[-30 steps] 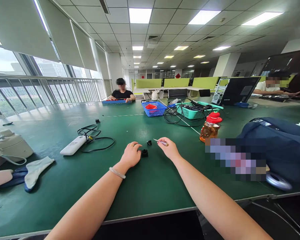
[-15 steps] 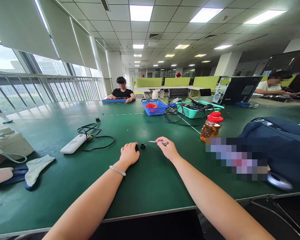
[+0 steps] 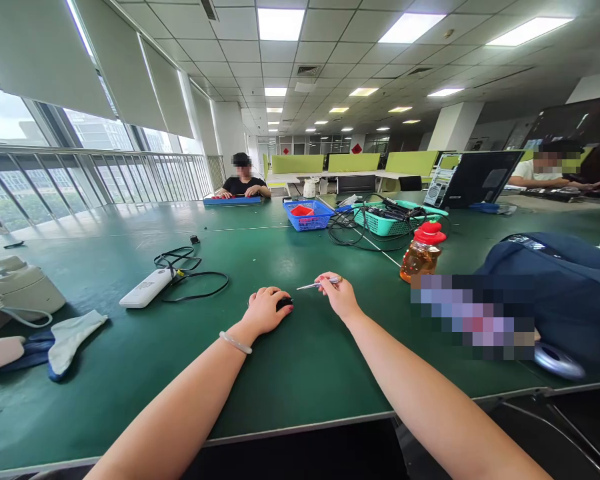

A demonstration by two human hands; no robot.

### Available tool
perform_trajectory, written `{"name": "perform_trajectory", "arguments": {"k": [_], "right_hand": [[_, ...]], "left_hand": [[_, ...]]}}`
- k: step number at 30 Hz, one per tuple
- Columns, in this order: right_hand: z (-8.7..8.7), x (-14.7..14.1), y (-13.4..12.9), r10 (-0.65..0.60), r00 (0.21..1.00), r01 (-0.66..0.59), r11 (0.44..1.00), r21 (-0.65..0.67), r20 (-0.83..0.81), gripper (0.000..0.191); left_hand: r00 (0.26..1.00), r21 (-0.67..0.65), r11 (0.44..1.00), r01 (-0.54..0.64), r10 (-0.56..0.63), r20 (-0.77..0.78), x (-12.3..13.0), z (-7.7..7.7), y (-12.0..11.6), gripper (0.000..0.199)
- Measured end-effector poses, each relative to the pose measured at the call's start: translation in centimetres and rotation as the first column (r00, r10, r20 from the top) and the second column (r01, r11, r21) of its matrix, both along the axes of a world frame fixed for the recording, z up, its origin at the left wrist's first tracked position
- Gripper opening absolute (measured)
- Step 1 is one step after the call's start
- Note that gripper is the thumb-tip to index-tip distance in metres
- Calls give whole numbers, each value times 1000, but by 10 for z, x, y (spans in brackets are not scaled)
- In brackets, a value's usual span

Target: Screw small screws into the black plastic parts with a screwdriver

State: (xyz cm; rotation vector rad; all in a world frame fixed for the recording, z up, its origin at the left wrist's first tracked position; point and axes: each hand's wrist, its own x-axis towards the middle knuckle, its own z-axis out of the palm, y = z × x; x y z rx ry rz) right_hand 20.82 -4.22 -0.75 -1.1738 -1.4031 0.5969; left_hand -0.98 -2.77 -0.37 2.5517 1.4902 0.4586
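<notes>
Near the middle of the green table (image 3: 180, 360), my left hand (image 3: 267, 310) is closed over a small black object (image 3: 283, 303), which shows between its thumb and fingers; the rest of that object is hidden under the palm. My right hand (image 3: 337, 293), just to the right, pinches a thin screwdriver-like tool (image 3: 314, 285). The tool's slim metal tip points left toward the black object, a small gap away from it. A pale bracelet (image 3: 235, 343) circles my left wrist.
A white power bank (image 3: 147, 288) with a black cable lies left. A bottle with a red lid (image 3: 421, 253) and a dark blue bag (image 3: 570, 293) stand right. Beyond are a blue basket (image 3: 307, 220), a green basket (image 3: 385, 227) and two people. Gloves (image 3: 70, 343) lie far left.
My left hand has shifted slightly right, and its fingers now cover the small black piece that lay beside it. The tool in my right hand has tilted a little.
</notes>
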Motion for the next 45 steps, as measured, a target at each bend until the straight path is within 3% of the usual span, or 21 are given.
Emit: {"name": "perform_trajectory", "arguments": {"k": [7,11,15,22,26,33,37,45], "right_hand": [[0,-3,-1,6,1000,-6,1000,24,-4,34],[2,-5,-4,24,1000,-24,999,29,4,32],[4,-5,-5,38,999,-37,999,30,-7,32],[5,-8,-5,92,996,-92,995,29,-2,32],[7,-10,-8,102,995,-102,994,35,3,29],[8,-9,-9,78,997,-79,996,33,22,29],[8,-9,-9,81,996,-81,997,18,23,28],[5,-7,-8,81,997,-82,996,23,13,29]], "left_hand": [[989,-20,989,144,-145,-20,5,1,-12,31],[966,-55,966,254,-256,-35,-14,7,-26,31],[971,-80,969,233,-237,-40,-71,10,-41,30],[991,45,998,-52,57,-121,-207,3,-37,40],[983,121,986,-119,134,-128,-245,1,-32,46],[993,183,979,-95,105,-49,-250,-7,-26,55],[992,207,973,-100,114,-56,-248,-3,-27,54],[939,274,899,-341,337,60,-241,14,-40,54]]}}
